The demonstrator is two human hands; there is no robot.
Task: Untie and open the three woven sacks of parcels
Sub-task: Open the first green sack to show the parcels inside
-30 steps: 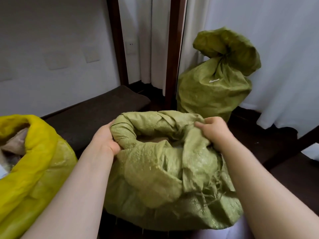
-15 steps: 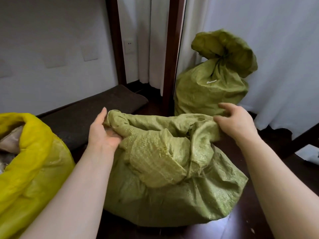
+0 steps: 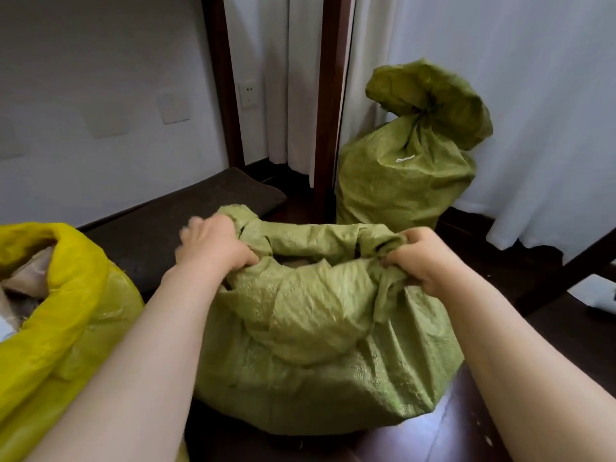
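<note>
A green woven sack (image 3: 320, 345) stands on the floor right in front of me, its mouth open with the rim rolled outward. My left hand (image 3: 213, 246) grips the rolled rim on the left side. My right hand (image 3: 421, 258) grips bunched fabric of the rim on the right. A yellow woven sack (image 3: 63, 315) sits at the left, open, with brownish parcels showing inside. A second green sack (image 3: 410, 165) stands farther back by the curtain, its neck still tied shut.
A dark brown mat (image 3: 173, 225) lies along the white wall. A dark wooden post (image 3: 330, 105) rises behind the near sack. White curtains (image 3: 533, 111) hang at the right. The floor (image 3: 566, 331) is dark wood.
My left hand has closed on the sack's left rim, having been flat against it. My right hand has dropped and taken bunched fabric on the right. The mouth is wider.
</note>
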